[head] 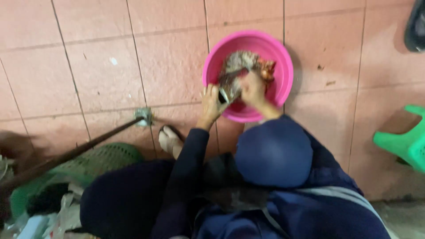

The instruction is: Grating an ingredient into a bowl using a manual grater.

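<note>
From the head camera, you are crouched over a pink basin (278, 53) on the floor, working a wet, grey-brown fish (241, 62) that lies inside the basin, toward its near side. Your left hand (211, 102) rests on the basin's near rim, its grip closed around a dark, shiny piece at the fish's near end; blur hides whether that is a blade or part of the fish. Your right hand (253, 88) is clenched on the fish just beside the left hand.

To do this well, I judge you should keep the fish low inside the basin so scraps and water stay in it, hold the slippery body firmly, and work away from your fingers.

The floor (88, 66) is pinkish tile with dark seams and looks damp. Left of the basin a small metal drain (144, 116) sits in a seam, with a dark pole (66, 155) running from it over a green basket (106, 155). Right of the basin stands a green plastic stool (405, 139).
</note>
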